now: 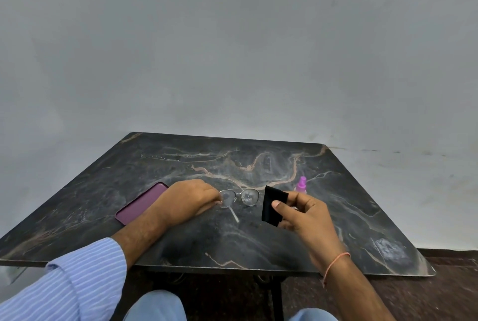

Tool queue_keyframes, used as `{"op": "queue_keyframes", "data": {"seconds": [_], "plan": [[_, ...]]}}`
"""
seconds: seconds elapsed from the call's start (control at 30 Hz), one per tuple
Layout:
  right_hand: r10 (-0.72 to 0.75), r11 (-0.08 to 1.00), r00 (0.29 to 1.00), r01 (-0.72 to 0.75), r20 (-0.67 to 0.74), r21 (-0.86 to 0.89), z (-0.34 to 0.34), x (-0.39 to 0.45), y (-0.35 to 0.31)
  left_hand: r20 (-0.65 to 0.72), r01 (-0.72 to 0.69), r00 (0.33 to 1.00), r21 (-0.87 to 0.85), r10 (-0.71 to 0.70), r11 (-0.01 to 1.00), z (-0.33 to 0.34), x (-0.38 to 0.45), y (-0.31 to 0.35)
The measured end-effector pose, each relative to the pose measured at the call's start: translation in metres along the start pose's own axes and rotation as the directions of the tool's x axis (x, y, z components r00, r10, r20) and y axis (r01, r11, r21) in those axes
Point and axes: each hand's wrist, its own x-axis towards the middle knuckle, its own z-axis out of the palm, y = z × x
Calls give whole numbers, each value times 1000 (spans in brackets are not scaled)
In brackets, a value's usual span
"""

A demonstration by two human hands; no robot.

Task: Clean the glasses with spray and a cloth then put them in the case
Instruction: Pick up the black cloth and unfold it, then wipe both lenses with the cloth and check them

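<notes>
the left hand [187, 197] pinches the glasses [240, 197] by their left edge on the table [103, 178]; the right hand [301, 213] grips a black cloth [271, 204] above it, case [139, 203] and spray bottle [301, 185] nearby.

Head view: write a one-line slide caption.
Left hand steadies the glasses on the marble table while the right hand holds a black cloth; spray bottle and purple case nearby.

A left hand [190, 197] covers one end of the glasses [240, 197]; a black cloth [271, 206] and right hand [304, 213] hide the spray bottle's [301, 185] lower half.
</notes>
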Motion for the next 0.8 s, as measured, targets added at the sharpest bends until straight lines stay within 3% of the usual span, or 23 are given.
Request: {"op": "queue_keyframes", "data": {"seconds": [0.23,0.53,0.8], "plan": [[-40,998,998,41,42,-44,6,-10,3,22,241,970,-52,-240,969,0,15,8],[222,974,963,-213,155,-72,17,-16,22,65,472,882,-114,-467,874,-2,41,5],[342,939,934,-343,104,-16,23,-4,28,-13,517,851,-145,-524,843,-18,53,1]]}}
